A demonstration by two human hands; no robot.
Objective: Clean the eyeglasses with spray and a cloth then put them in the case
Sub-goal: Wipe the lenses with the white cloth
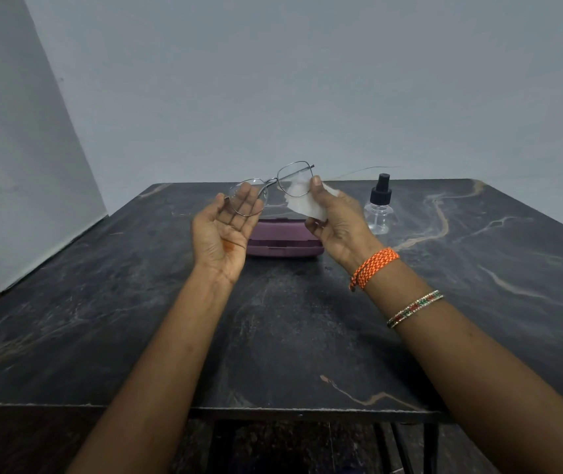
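Note:
Thin metal-framed eyeglasses [275, 182] are held up above the table, tilted with their right side higher. My left hand [223, 234] supports the left lens from behind, palm facing me, fingers loosely around the rim. My right hand [336, 224] pinches a white cloth [305, 200] against the right lens, thumb on top. A closed purple case [281, 239] lies on the table directly below and behind both hands. A clear spray bottle [379, 206] with a black nozzle stands upright to the right of the case.
The dark marble-patterned table [290, 336] reaches to a grey wall behind. Its front edge runs across the lower view, with metal legs beneath. An orange thread band and a beaded bangle sit on my right wrist.

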